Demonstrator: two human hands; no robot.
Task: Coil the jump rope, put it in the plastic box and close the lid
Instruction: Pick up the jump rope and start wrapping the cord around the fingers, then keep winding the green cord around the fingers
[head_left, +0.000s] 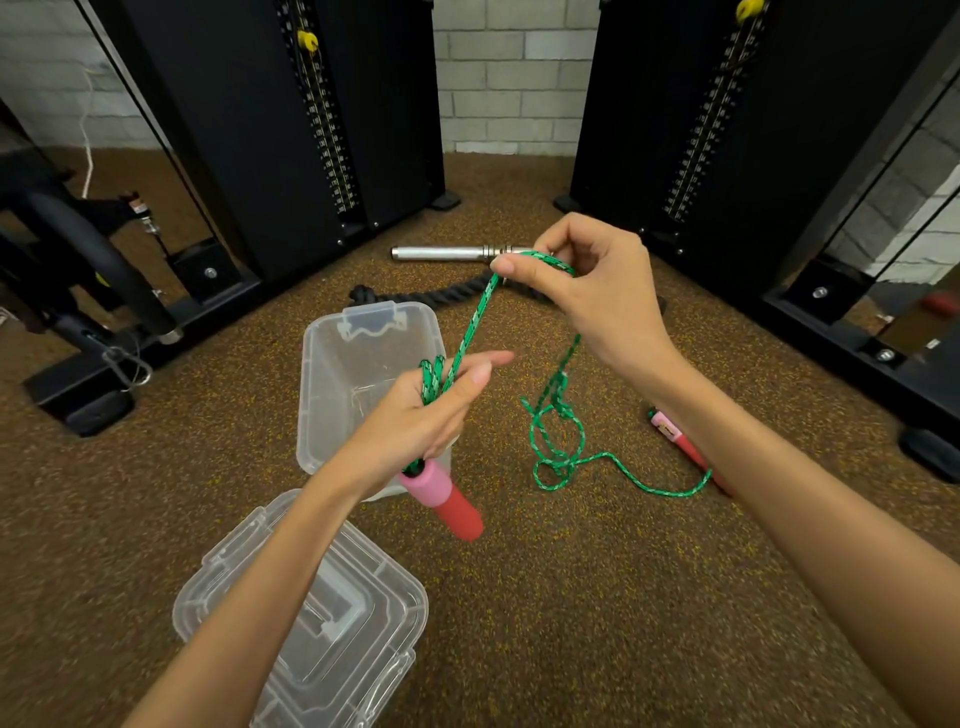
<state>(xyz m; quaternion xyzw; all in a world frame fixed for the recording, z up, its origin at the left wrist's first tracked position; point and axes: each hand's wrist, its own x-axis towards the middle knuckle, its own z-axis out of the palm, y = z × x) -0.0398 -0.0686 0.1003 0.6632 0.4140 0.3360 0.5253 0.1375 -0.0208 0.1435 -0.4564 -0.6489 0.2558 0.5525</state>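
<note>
The green jump rope (558, 452) lies partly looped on the brown floor. My left hand (426, 415) grips several turns of it, and one pink-and-red handle (447, 499) hangs below that fist. My right hand (587, 283) pinches a taut stretch of rope higher up, to the right. The other pink-and-red handle (680, 441) rests on the floor beside my right forearm. The clear plastic box (332, 374) stands open just behind my left hand. Its clear lid (374, 623) lies on the floor nearer to me, partly under my left forearm.
Two black weight-stack machines (291, 130) stand left and right at the back, with black base frames (852, 332) along the floor. A steel bar end (441, 253) and a thick black rope (415, 293) lie beyond the box. A brick wall closes the back.
</note>
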